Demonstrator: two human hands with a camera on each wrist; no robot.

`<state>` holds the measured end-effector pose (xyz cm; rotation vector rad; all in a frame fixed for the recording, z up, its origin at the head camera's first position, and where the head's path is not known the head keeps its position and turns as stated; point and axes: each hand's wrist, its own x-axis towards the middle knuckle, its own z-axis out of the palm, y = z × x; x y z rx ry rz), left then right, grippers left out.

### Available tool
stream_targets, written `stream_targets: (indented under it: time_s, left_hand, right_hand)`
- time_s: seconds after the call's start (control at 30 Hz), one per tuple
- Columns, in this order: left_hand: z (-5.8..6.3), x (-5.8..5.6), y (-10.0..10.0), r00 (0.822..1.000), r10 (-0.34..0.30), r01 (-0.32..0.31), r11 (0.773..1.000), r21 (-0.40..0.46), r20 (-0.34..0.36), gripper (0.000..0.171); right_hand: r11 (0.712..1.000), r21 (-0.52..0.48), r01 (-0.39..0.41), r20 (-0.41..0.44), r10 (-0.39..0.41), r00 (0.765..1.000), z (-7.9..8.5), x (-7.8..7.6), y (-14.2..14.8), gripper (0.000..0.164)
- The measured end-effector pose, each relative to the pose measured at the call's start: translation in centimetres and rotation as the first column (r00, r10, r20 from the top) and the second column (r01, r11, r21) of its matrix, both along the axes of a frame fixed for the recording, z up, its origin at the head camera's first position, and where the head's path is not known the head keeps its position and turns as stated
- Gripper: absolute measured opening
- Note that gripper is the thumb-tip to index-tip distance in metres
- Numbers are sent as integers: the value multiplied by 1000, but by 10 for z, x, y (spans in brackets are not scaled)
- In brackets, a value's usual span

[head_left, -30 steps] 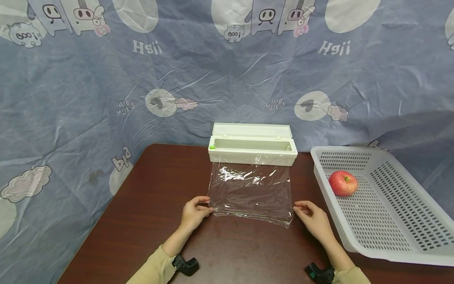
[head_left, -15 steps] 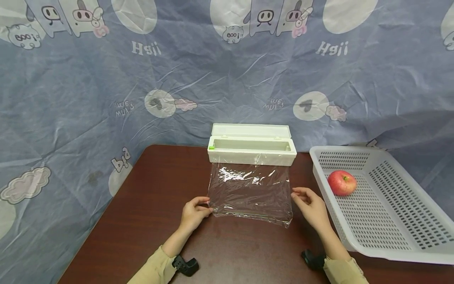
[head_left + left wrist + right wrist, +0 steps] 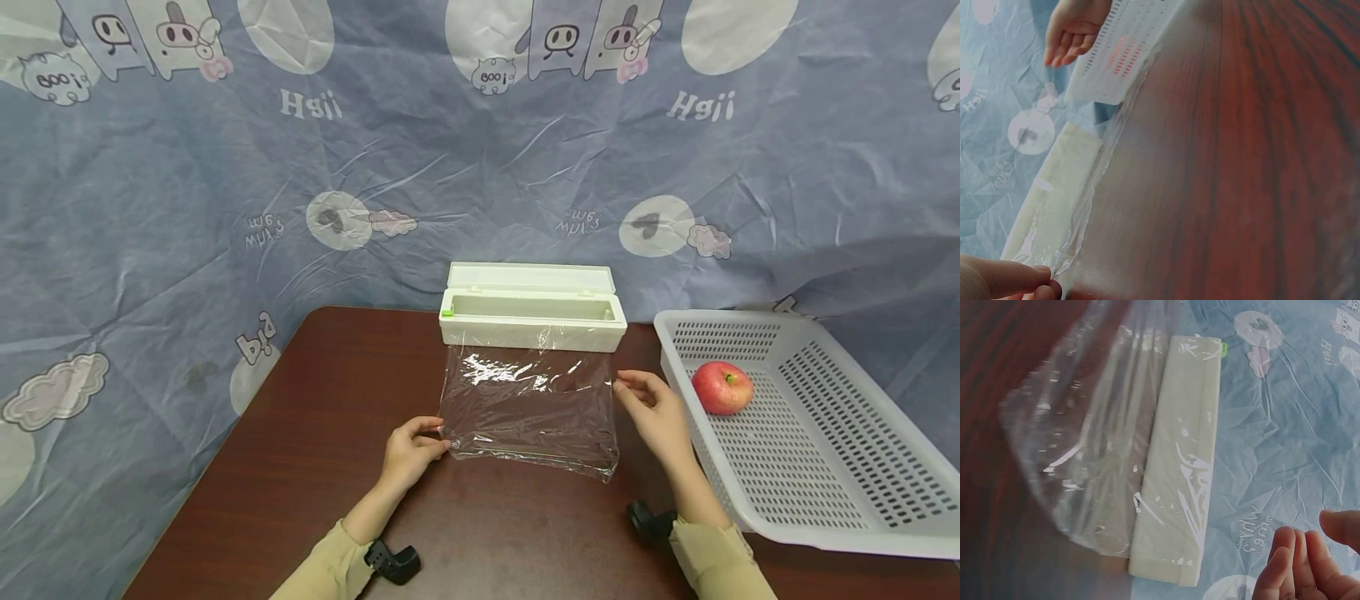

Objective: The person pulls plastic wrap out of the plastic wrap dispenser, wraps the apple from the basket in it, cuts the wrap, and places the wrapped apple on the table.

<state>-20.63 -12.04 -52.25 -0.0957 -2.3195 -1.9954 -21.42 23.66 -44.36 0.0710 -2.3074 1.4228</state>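
Note:
A sheet of clear cling film stretches from the front of a white cling film box towards the near side of the table. At the film's near left corner, my left hand pinches the edge between thumb and fingertips; the left wrist view shows this pinch too. Beside the film's right edge hovers my right hand, thumb and fingers apart. Nothing lies between its fingers in the right wrist view. The box lid is tipped back, and a green piece sits at the box's left end.
To the right stands a grey-white perforated basket with a red apple inside, close to my right forearm. A patterned blue cloth hangs behind the brown table.
My right hand has moved away from the film's near right corner, up along its right side towards the box. The left hand stays at its corner.

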Motion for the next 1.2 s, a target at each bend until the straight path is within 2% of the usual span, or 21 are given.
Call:
stream_targets:
  time_s: [0.13,0.17,0.37,0.4,0.47,0.63,0.73,0.83,0.87,0.9,1.0,1.1,1.2]
  left_hand:
    - [-4,0,0,1000,9,-9,1000,-4,-6,35]
    - [0,2,0,1000,7,-7,1000,-6,-1,35]
    - [1,1,0,1000,3,-4,1000,2,25,36]
    - [-4,-1,0,1000,6,-6,1000,9,27,36]
    - [-4,-1,0,1000,6,-7,1000,16,24,36]
    - [-3,0,1,1000,4,-4,1000,22,4,37]
    - [-3,-1,1,1000,10,-10,1000,6,17,37]
    - [-3,0,1,1000,12,-12,1000,-9,21,37]
    - [-3,0,1,1000,14,-13,1000,-12,22,36]
    - [-3,0,1,1000,14,-14,1000,-15,20,36]
    - [-2,0,1,1000,13,-13,1000,-11,5,36]
    - [-1,0,1,1000,9,-9,1000,4,-5,36]
    - [-1,1,1,1000,6,-6,1000,10,-11,37]
  right_hand:
    - [1000,-9,10,9,-9,1000,8,-6,-3,29]
    - [1000,-13,14,17,-14,1000,10,-8,-3,30]
    - [998,-35,47,21,-47,999,53,3,-21,28]
    - [998,-35,52,17,-52,999,60,4,-24,28]
    - [996,-59,65,24,-63,998,64,1,-23,28]
    - [989,-141,53,-1,-54,999,60,-18,-11,28]
    - [985,-174,19,-53,-29,998,52,-31,1,32]
    - [962,-266,-67,-126,34,991,39,-46,17,33]
    - [943,-311,-122,-166,73,984,33,-53,24,33]
    - [935,-327,-137,-174,83,981,33,-54,28,32]
    - [938,-321,-132,-180,76,981,41,-50,29,31]
    - [974,-222,-29,-113,4,994,68,-31,18,26]
    - [984,-177,20,-68,-33,997,82,-24,16,25]
